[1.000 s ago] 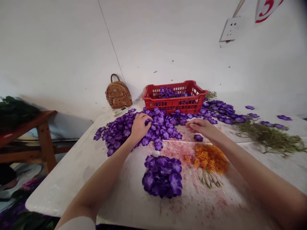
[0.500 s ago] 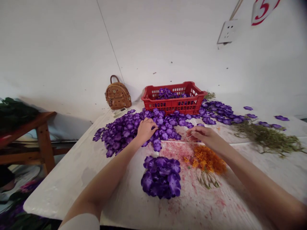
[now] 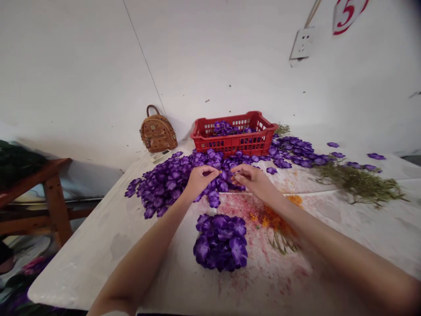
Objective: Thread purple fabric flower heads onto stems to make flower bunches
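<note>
Two bare arms reach forward from the lower corners and angle inward, the left forearm (image 3: 164, 237) rising from a pale sleeve edge (image 3: 115, 313) at the bottom and the right forearm (image 3: 322, 232) slanting in longer and lower from the side. The left hand (image 3: 219, 172) is turned back-up with its wrist nearly straight, its thumb and forefinger curving toward each other at the tips. Facing it across a narrow gap, the right hand (image 3: 233, 174) has bent fingers drawn near its thumb, their exact contact too small to tell.
</note>
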`<state>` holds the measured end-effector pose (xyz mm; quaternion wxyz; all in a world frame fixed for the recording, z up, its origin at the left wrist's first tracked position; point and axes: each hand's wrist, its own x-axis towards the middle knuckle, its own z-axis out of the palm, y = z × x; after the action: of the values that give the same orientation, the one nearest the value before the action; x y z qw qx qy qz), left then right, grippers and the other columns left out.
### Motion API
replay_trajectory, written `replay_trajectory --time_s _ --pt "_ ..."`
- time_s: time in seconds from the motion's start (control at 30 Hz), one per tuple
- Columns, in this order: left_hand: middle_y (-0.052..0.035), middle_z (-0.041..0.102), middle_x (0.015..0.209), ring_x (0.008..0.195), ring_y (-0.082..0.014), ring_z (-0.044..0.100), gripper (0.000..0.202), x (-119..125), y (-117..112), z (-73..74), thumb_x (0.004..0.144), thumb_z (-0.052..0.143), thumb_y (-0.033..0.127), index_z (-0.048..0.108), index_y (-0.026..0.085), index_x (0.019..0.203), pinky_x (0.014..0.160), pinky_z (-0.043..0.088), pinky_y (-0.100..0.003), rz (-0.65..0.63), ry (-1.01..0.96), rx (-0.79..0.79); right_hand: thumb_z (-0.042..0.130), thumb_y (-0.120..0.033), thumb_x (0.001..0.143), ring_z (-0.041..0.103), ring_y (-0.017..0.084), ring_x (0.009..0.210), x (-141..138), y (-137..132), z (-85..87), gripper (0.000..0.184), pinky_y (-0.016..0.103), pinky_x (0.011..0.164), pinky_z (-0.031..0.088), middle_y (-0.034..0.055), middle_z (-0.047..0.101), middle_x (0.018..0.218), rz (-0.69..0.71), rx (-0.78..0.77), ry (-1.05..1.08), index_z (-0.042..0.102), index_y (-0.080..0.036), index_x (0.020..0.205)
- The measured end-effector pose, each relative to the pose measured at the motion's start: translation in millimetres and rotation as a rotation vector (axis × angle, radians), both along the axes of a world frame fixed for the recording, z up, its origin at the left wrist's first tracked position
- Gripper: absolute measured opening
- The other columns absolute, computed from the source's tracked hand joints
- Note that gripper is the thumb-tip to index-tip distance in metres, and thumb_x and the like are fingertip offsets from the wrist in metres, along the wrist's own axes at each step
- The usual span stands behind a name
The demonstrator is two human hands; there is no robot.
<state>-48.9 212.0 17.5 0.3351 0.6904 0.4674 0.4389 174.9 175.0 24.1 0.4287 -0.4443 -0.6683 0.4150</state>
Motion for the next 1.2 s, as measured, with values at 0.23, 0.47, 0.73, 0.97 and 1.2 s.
replay_trajectory --time_s 0.23,0.47,0.73,0.97,1.2 --pt "-0.0054 0.082 0.094 0.091 -0.0232 0.076 0.017 7.6 -7.1 -4.7 0.088 0.069 0.029 0.082 0.018 0.089 0.087 0.058 -0.032 -0.056 0.026 -0.059 0.058 -0.037 0.085 0.065 0.020 0.070 -34.3 16.4 -11.9 0.013 0.034 0.069 0.051 0.0007 0.067 0.073 -0.060 0.100 -0.090 0.061 -0.025 0.082" --pt "-0.0102 0.080 0.102 0.093 -0.0234 0.073 0.021 -23.0 32.8 -6.9 0.087 0.071 0.019 0.078 0.017 0.107 0.092 0.056 -0.038 0.258 0.312 0.137 0.058 -0.043 0.083 0.057 0.020 0.068 -1.1 7.9 2.0 0.021 0.034 0.067 0.043 0.0016 0.063 0.072 -0.188 0.167 -0.179 0.062 -0.024 0.078" --pt "-0.0043 0.077 0.085 0.089 -0.0240 0.069 0.009 -11.3 61.2 -5.7 0.075 0.079 0.015 0.073 0.021 0.071 0.097 0.053 -0.041 0.215 0.309 0.138 0.061 -0.046 0.081 0.062 0.022 0.062 78.2 -53.8 4.0 0.025 0.033 0.060 0.042 0.0041 0.071 0.073 -0.112 0.036 -0.673 0.075 -0.027 0.090" --pt "-0.0036 0.075 0.078 0.076 -0.0187 0.071 0.002 -17.9 53.1 6.6 0.082 0.070 0.019 0.069 0.017 0.081 0.077 0.055 -0.029 0.226 0.149 0.096 0.053 -0.043 0.083 0.066 0.025 0.066 79.6 -52.7 0.4 0.027 0.036 0.064 0.045 0.0073 0.075 0.077 -0.230 0.131 -0.679 0.073 -0.026 0.090" --pt "0.0009 0.066 0.064 0.059 -0.0130 0.059 0.029 -29.3 -26.1 31.6 0.086 0.069 0.042 0.070 0.017 0.071 0.058 0.043 -0.023 -0.128 0.133 -0.140 0.048 -0.044 0.087 0.066 0.024 0.065 84.5 -42.6 1.8 0.028 0.034 0.062 0.042 0.0046 0.074 0.074 -0.313 0.140 -0.612 0.069 -0.027 0.081"
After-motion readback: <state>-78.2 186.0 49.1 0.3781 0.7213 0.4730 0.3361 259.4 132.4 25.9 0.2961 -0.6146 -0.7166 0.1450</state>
